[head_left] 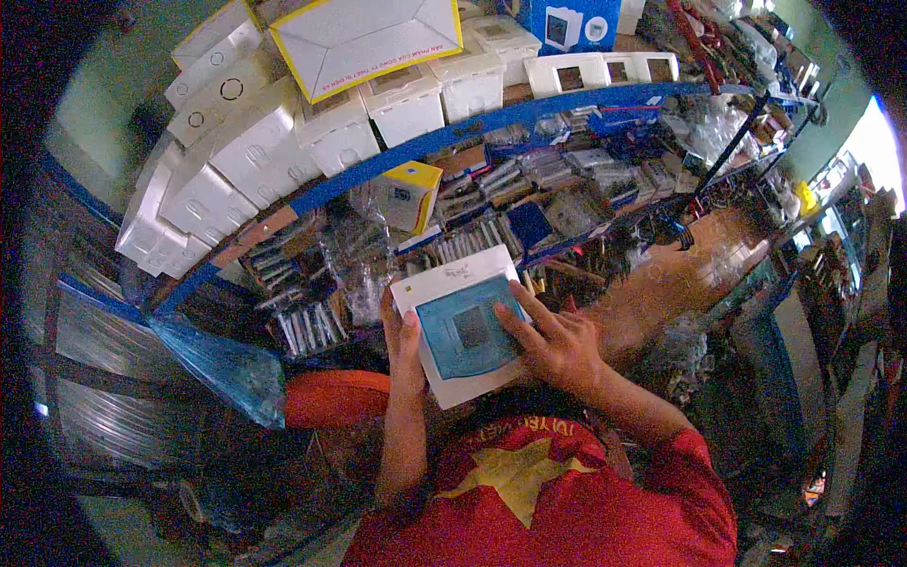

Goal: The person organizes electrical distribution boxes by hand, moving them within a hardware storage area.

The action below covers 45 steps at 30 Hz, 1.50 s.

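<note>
In front of my chest is a flat white electrical panel box (453, 385) with a translucent blue cover (472, 326). It is tilted a little, and a dark rectangle shows in the middle of the cover. My left hand (403, 345) grips the box's left side, thumb on the front edge and the other fingers mostly hidden behind it. Stretched over the right part of the cover, the fingers of my right hand (557, 342) touch its surface.
Large white boxes (406, 104) and a yellow-edged carton (368, 42) line the blue-edged shelf (378, 156). Packed parts fill the shelf below, with a yellow-and-white box (408, 198). A red stool (335, 398) and blue plastic wrap (227, 364) lie left.
</note>
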{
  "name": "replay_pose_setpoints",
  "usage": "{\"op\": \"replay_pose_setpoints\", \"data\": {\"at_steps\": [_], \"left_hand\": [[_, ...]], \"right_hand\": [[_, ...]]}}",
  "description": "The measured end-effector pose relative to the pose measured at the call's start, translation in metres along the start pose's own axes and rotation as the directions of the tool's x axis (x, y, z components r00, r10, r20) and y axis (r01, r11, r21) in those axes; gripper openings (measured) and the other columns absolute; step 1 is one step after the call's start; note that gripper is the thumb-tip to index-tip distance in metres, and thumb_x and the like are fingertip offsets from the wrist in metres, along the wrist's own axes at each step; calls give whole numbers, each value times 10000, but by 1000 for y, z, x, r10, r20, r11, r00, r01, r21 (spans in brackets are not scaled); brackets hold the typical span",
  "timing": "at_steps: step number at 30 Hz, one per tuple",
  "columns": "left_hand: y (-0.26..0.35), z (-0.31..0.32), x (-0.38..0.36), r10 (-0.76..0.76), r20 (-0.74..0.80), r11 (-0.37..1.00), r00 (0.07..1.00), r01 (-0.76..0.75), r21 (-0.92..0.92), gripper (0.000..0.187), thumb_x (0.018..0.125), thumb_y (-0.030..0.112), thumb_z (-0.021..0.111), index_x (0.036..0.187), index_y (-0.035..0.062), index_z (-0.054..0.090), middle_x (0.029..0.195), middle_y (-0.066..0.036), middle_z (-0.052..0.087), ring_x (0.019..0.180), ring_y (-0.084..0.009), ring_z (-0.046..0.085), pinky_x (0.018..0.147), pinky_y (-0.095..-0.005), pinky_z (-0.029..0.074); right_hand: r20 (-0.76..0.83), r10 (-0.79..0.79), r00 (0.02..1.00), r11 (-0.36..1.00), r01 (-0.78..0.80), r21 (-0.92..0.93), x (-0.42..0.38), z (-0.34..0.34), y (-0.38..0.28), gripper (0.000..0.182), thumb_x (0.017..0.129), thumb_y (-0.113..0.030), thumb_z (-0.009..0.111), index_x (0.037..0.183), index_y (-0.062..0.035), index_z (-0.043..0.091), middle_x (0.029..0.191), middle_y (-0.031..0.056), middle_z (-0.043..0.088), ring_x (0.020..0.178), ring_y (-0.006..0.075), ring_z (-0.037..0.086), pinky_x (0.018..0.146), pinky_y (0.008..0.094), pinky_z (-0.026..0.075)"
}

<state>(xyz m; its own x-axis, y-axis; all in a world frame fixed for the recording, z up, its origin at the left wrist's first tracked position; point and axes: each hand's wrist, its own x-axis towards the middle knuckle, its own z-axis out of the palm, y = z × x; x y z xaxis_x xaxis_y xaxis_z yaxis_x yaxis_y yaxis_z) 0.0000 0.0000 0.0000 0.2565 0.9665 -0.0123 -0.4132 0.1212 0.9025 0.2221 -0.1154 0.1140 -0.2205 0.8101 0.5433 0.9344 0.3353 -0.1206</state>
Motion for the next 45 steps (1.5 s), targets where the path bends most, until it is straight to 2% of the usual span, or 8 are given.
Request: {"op": "replay_pose_setpoints", "data": {"at_steps": [5,11,20,26,29,35,38,45], "left_hand": [[59,52,-10,175,23,983,984,-176,56,799,824,430,653,1420,67,263,1328,-138,430,1217,-263,425,1036,-405,323],[64,63,-16,303,-8,935,953,-295,194,752,838,389,656,1413,76,286,1304,-127,449,1197,-254,434,1030,-384,323],[48,56,-13,300,-60,950,952,-292,115,797,832,433,655,1414,57,261,1329,-129,427,1190,-252,445,1016,-386,344],[38,32,-9,98,-8,976,995,-98,-192,839,822,441,652,1439,105,194,1323,-141,430,1186,-291,478,974,-440,420],[20,11,-1,39,21,946,999,-30,-322,859,814,456,652,1447,130,172,1313,-146,440,1166,-299,498,946,-447,448],[38,24,-4,134,2,982,991,-133,-137,747,848,543,521,1369,29,371,1320,-156,495,1178,-311,501,995,-447,412],[36,16,-1,98,87,949,991,-66,-308,801,835,463,599,1439,104,215,1331,-153,440,1178,-312,500,970,-460,439],[86,62,-6,148,116,967,982,-119,-226,889,777,528,614,1442,111,196,1345,-161,431,1201,-317,477,991,-460,423]], "right_hand": [[-283,9,959,996,16,86,-1,15,1,505,638,-86,636,1142,-116,635,1231,160,597,582,141,622,525,273,505],[-381,108,918,980,-34,196,2,19,4,444,647,-62,621,1088,-93,653,1165,145,637,624,179,657,544,270,503],[-383,109,917,992,-76,99,2,26,0,482,674,-88,588,1149,-146,654,1211,126,617,525,129,583,476,272,453],[-277,126,952,978,-73,195,-1,23,-19,412,674,-123,666,1085,-131,682,1199,165,614,637,180,649,566,278,512],[-397,118,910,976,-32,216,6,31,-23,517,636,-42,632,1131,-185,667,1224,125,610,488,125,564,444,264,441],[-231,312,922,850,-162,501,19,17,-24,471,591,-85,688,1061,-115,677,1215,157,603,825,259,698,623,281,540],[-191,316,929,816,-164,554,22,14,-26,513,550,-20,652,1056,-100,674,1227,147,596,825,245,696,642,282,543],[-71,220,973,838,-151,524,22,1,-26,570,512,1,648,1076,-80,656,1286,143,552,713,222,685,621,301,533]]}}
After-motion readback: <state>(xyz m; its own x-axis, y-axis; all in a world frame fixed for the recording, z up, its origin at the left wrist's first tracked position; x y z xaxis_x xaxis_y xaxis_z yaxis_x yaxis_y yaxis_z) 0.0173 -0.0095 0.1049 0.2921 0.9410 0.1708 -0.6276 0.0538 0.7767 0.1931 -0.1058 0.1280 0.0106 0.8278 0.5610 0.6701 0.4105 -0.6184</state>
